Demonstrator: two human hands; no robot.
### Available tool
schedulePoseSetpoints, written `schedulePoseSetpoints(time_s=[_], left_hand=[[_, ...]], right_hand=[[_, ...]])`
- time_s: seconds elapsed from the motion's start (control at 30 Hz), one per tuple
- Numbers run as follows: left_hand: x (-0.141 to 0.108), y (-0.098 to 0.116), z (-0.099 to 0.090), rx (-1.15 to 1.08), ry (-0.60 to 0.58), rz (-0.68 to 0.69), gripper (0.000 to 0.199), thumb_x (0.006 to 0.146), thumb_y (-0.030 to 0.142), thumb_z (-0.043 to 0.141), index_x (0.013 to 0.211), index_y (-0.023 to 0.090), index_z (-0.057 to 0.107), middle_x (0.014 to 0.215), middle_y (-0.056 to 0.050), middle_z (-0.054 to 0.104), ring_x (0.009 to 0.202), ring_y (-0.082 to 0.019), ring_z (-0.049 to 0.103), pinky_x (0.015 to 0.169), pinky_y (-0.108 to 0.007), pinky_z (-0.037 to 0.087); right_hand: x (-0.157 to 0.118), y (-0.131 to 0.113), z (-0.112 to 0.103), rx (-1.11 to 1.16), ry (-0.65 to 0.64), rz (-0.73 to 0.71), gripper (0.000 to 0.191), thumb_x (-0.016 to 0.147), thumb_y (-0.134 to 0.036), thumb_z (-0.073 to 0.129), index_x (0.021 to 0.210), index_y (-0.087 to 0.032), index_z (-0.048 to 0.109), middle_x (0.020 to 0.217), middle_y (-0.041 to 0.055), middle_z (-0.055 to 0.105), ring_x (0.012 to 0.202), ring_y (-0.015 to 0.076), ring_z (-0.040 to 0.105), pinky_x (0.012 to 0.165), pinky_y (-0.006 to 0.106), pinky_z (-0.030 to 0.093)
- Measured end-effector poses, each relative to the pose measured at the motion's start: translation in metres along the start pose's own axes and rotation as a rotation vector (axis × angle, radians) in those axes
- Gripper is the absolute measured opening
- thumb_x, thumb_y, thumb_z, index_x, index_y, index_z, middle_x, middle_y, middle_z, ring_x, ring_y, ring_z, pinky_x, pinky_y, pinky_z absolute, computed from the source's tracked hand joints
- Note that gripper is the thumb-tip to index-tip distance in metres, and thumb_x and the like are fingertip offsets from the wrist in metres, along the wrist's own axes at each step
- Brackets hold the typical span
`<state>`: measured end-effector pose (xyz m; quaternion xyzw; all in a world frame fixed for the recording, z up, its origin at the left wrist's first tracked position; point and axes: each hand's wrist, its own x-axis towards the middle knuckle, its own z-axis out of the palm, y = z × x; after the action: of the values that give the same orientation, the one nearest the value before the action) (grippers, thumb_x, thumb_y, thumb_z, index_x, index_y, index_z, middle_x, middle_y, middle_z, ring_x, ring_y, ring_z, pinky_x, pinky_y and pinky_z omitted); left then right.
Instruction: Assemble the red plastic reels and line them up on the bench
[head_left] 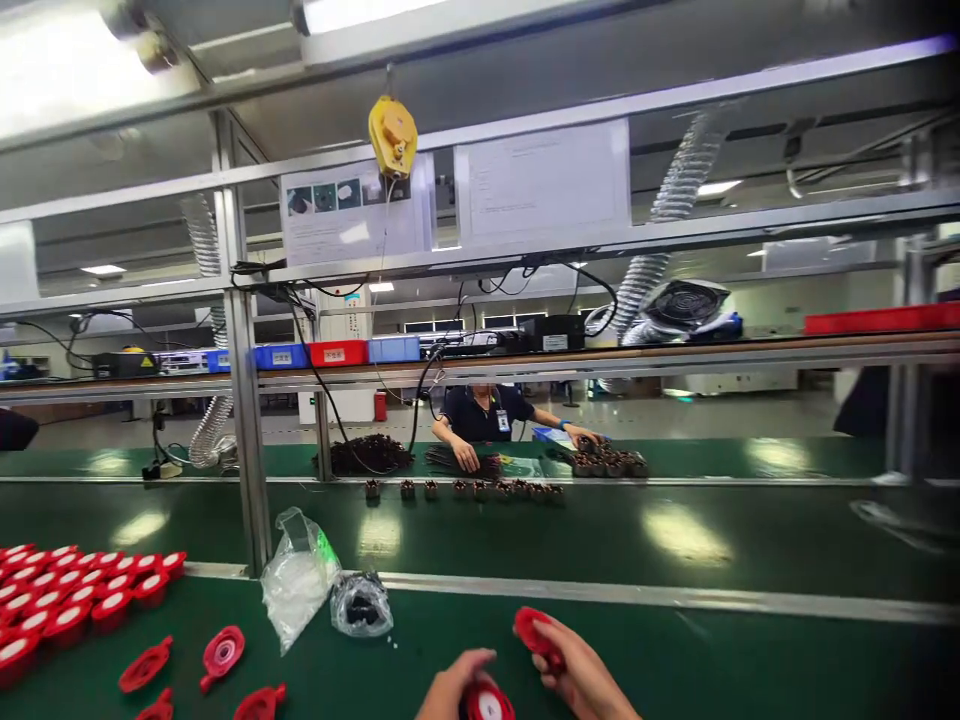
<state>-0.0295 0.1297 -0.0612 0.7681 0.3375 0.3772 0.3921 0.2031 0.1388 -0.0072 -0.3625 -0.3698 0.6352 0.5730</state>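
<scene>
At the bottom centre, my left hand is closed around a round red part with a white centre. Just to the right, my right hand grips a red cover between thumb and fingers. The two parts are apart, above the green bench. Several loose red covers, one of them a pink-centred cover, lie on the bench at the lower left. Behind them are rows of red parts with white discs.
A clear bag of white pieces and a bag of black pieces lie ahead to the left. A metal post rises behind them. Small metal parts line the far belt, where a person works.
</scene>
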Motion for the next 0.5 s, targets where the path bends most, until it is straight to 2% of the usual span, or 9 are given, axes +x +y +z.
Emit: schedulePoseSetpoints(time_s=[0.07, 0.17, 0.23, 0.33, 0.4, 0.5], left_hand=[[-0.009, 0.012, -0.001, -0.142, 0.064, 0.037, 0.107, 0.049, 0.047, 0.096, 0.144, 0.022, 0.052, 0.117, -0.013, 0.066, 0.106, -0.031, 0.065, 0.096, -0.038, 0.050], [-0.014, 0.029, -0.003, -0.303, 0.123, -0.004, 0.101, 0.050, 0.040, 0.100, 0.138, 0.024, 0.053, 0.115, -0.010, 0.066, 0.097, -0.025, 0.065, 0.086, -0.033, 0.051], [-0.014, 0.037, -0.004, -0.392, 0.135, -0.033, 0.089, 0.053, 0.045, 0.100, 0.129, 0.022, 0.059, 0.111, -0.010, 0.068, 0.094, -0.023, 0.065, 0.084, -0.032, 0.051], [-0.014, 0.048, -0.004, -0.443, 0.116, -0.045, 0.071, 0.064, 0.054, 0.094, 0.118, 0.018, 0.064, 0.113, -0.013, 0.070, 0.100, -0.024, 0.064, 0.090, -0.034, 0.051], [-0.015, 0.056, -0.005, -0.466, 0.102, -0.064, 0.074, 0.065, 0.055, 0.093, 0.122, 0.019, 0.062, 0.115, -0.013, 0.069, 0.098, -0.024, 0.064, 0.084, -0.034, 0.052], [-0.018, 0.070, -0.007, -0.502, 0.091, -0.098, 0.086, 0.061, 0.045, 0.097, 0.133, 0.022, 0.056, 0.117, -0.011, 0.068, 0.093, -0.020, 0.063, 0.078, -0.029, 0.051]], right_hand=[[-0.004, -0.003, 0.003, 0.004, -0.012, -0.007, 0.043, 0.058, -0.038, 0.081, 0.094, -0.015, 0.071, 0.070, 0.0024, 0.068, 0.046, 0.0048, 0.042, 0.043, 0.016, 0.023], [-0.005, -0.003, 0.005, -0.015, -0.010, -0.017, 0.042, 0.058, -0.036, 0.079, 0.092, -0.014, 0.070, 0.068, 0.0017, 0.067, 0.043, 0.0025, 0.034, 0.043, 0.016, 0.017], [-0.007, -0.002, 0.007, -0.026, -0.023, -0.032, 0.042, 0.058, -0.038, 0.079, 0.092, -0.014, 0.068, 0.072, 0.0026, 0.069, 0.042, 0.0009, 0.030, 0.043, 0.017, 0.014], [-0.013, -0.002, 0.011, -0.038, -0.059, -0.053, 0.043, 0.060, -0.039, 0.081, 0.092, -0.014, 0.067, 0.073, 0.0018, 0.068, 0.042, -0.0006, 0.025, 0.043, 0.017, 0.011], [-0.019, -0.003, 0.014, -0.038, -0.090, -0.052, 0.043, 0.062, -0.039, 0.083, 0.092, -0.014, 0.068, 0.072, 0.0008, 0.067, 0.043, -0.0004, 0.025, 0.044, 0.017, 0.012], [-0.029, -0.005, 0.020, -0.014, -0.141, -0.028, 0.042, 0.066, -0.039, 0.084, 0.097, -0.014, 0.070, 0.070, -0.0008, 0.065, 0.046, 0.0023, 0.034, 0.045, 0.016, 0.021]])
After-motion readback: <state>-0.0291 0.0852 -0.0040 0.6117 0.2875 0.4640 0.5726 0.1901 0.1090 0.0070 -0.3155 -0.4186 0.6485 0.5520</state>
